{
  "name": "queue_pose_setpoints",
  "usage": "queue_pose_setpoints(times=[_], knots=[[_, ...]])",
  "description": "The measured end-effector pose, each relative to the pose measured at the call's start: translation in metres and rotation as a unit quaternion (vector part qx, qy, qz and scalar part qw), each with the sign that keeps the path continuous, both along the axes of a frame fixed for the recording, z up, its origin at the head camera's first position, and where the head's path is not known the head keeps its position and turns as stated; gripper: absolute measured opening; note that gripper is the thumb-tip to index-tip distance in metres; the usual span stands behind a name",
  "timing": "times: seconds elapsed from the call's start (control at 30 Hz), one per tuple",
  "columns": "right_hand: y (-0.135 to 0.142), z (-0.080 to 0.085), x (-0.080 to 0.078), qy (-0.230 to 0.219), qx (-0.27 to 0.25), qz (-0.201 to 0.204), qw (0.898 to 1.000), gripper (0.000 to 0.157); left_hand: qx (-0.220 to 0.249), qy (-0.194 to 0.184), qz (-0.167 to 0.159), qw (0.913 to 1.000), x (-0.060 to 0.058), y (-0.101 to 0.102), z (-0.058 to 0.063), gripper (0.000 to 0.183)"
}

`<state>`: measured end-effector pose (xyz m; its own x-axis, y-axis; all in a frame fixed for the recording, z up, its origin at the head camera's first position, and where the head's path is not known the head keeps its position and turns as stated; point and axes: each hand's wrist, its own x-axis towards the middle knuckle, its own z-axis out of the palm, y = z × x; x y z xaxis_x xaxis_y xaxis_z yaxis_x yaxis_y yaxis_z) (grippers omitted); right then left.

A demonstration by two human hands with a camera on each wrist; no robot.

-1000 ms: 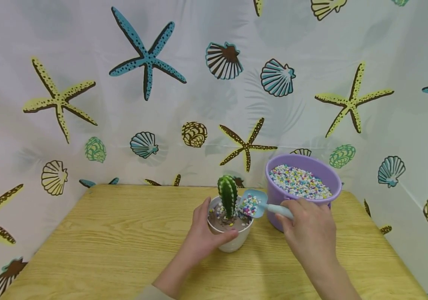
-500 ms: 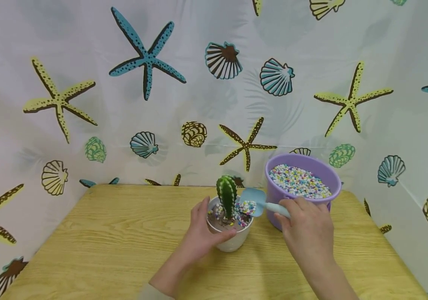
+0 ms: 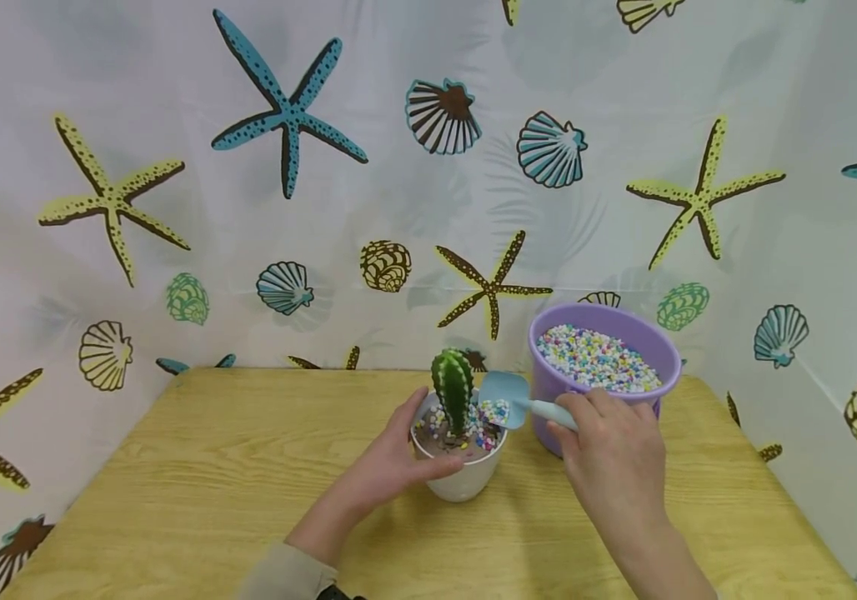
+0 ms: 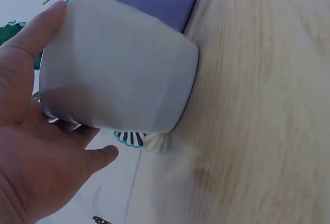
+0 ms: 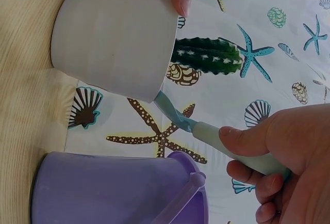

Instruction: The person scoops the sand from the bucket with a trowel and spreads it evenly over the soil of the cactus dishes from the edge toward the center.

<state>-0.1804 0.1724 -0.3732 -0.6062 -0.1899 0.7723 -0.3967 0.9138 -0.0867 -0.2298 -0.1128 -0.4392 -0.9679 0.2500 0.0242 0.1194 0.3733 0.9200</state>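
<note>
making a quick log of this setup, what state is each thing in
left hand, holding the pot by its side
right hand, gripping the scoop by its handle
pot, upright on the table
cactus, upright in the pot
bucket, upright, open, well filled with beads
scoop, at the pot's edge, some beads in it
soil, partly covered with beads

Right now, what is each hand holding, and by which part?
The right hand grips the blue scoop by its handle; the left hand holds the white pot around its upper side.
</note>
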Motion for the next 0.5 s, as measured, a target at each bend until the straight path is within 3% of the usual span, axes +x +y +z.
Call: queue_pose_setpoints(times=[0.5], knots=[[-0.002,-0.001,-0.001,0.017,0.004,0.0,1.0,0.044,-0.005,0.068,0.08,0.9944,0.017,0.022,-0.008,0.129]])
